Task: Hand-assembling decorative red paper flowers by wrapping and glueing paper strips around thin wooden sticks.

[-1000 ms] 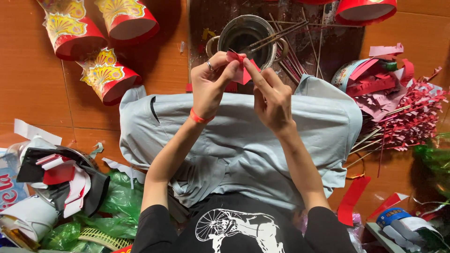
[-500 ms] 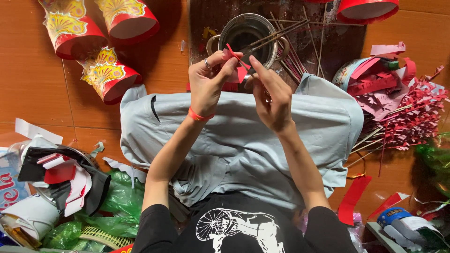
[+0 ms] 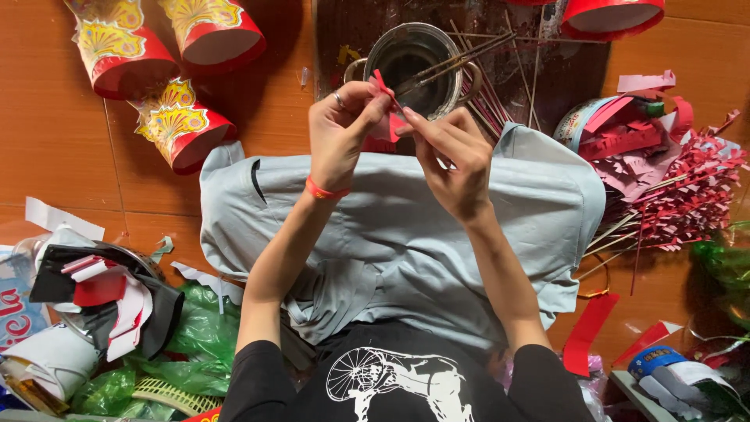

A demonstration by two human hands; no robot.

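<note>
Lap: grey cloth point(image 3: 406, 227) is lying spread beneath both forearms.
Left hand point(image 3: 340, 133): grip is pinching the red paper strip point(image 3: 388, 105), lifting it slightly higher than a second ago.
Right hand point(image 3: 453, 156): fingertips are pinching the strip's lower end, folding.
Beyond: metal pot point(image 3: 414, 66) is sitting on the floor.

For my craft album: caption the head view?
Left hand and right hand pinch red paper above a metal pot.

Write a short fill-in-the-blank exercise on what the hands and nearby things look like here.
1. Both hands pinch a small piece of ____ paper.
2. The left hand has a ____ band on its wrist.
3. The metal pot beyond the hands has thin ____ resting across its rim.

Missing words: red; red; sticks
</note>
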